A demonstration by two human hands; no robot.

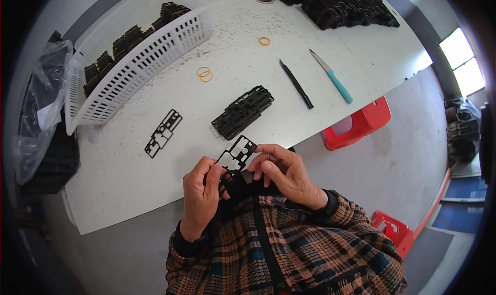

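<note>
A thin black plastic frame with many cut-outs is tilted up in front of my body, near the table edge. My left hand pinches its lower left end between thumb and fingers. At its upper right corner is the index fingertip of my right hand; the thumb and other fingers are bent and apart. Just beyond lies a stack of similar black frames. One single black frame rests flat on the white table to the left.
A white slotted basket holding bundles of black parts stands far left. More black bundles are piled at the back. A black pen-like tool, a turquoise-handled knife, yellow rubber bands and a tape roll lie on the table.
</note>
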